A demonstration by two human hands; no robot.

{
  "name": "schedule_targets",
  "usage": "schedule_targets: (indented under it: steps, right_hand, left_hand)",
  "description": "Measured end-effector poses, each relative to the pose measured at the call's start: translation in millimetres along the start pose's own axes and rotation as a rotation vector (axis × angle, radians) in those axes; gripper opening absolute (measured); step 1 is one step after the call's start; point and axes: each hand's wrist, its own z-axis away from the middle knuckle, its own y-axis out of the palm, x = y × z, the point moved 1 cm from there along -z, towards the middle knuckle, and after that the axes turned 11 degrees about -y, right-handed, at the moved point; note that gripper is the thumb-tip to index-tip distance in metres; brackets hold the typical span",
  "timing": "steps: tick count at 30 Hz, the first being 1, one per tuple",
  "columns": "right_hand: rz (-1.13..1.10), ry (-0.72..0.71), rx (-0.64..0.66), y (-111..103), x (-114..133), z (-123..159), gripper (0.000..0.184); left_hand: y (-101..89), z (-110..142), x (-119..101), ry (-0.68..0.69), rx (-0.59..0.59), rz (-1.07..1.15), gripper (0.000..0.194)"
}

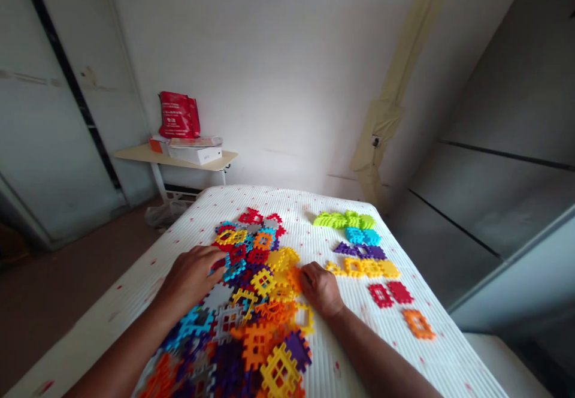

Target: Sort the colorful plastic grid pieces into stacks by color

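Observation:
A long heap of interlocking plastic tiles (263,281) in several colours lies along the middle of the bed-like surface, many with window-shaped cutouts. At the heap's left edge rests my left hand (195,275), its thumb apart from the bent fingers. A dark red tile (219,264) shows in that gap; no grip on it is visible. My right hand (322,287) is curled at the heap's right side, its fingertips against an orange tile (295,279) and partly hidden. Yellow tiles (282,260) lie just beyond that one.
Right of the heap, tiles lie in colour groups: green (345,220), blue (363,236), purple (362,250), yellow (363,267), red (390,294) and one orange frame tile (418,324). A side table (135,153) with a red bag (178,115) and a white box (197,154) stands by the wall.

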Motion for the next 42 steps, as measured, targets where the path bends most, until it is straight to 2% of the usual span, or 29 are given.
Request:
schedule_targets:
  steps: [4, 7, 12, 22, 29, 38, 42]
  right_hand:
    - [0.072, -0.005, 0.016, 0, 2, -1, 0.021]
    - [0.111, -0.008, 0.034, -1, 2, -2, 0.020]
    - [0.117, -0.004, 0.041, -2, 3, -3, 0.018]
    - [0.104, 0.004, 0.042, -4, 5, -4, 0.021]
    - [0.047, -0.004, 0.025, -1, 1, -1, 0.022]
    - [0.040, 0.017, 0.037, -3, 4, -2, 0.023]
    - [0.044, 0.027, 0.051, -3, 4, -2, 0.023]
  left_hand:
    - [11.5, -13, -6, -0.044, 0.027, -0.266, 0.034]
    - [23.7, -17, -6, -0.067, 0.060, -0.339, 0.033]
    - [31.5, -18, -2, -0.049, 0.051, -0.324, 0.029]
    - [22.8, -13, -13, -0.065, 0.044, -0.275, 0.023]
    - [23.2, -9, -11, -0.116, 0.039, -0.243, 0.020]
    - [30.2, -11, -8, -0.194, 0.019, -0.109, 0.039]
    - [29.7, -10, -10, -0.226, -0.012, -0.008, 0.042]
